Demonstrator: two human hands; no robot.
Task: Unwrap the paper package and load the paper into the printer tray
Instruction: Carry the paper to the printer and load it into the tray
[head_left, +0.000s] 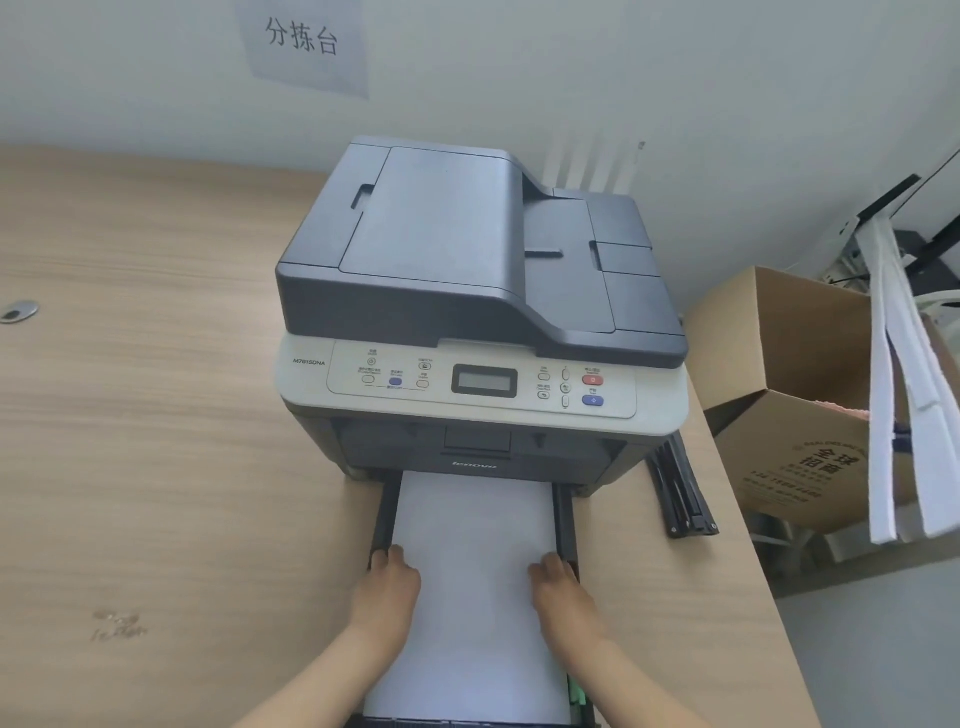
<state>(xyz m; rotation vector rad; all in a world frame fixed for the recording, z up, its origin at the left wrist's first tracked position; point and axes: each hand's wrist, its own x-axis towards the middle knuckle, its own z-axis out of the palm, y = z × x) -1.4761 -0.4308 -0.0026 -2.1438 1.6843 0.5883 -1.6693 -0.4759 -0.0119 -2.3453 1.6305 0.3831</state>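
Paper (470, 582) is already lying flat in the pulled-out tray (565, 525), which juts from the printer (467, 291) over the worktop (156, 415). Left hand (387, 582) and right hand (558, 584) press flat on the stack's edges, each grip open, clasping nothing. Loading looks nearly done; next, square it and slide the tray home

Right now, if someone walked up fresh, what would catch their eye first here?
The dark grey and white desktop printer at the back of the wooden desk dominates. Its black pull-out tray is drawn forward, filled with white paper, left hand and right hand resting on the sheets. Right of the desk sits an open brown cardboard box.
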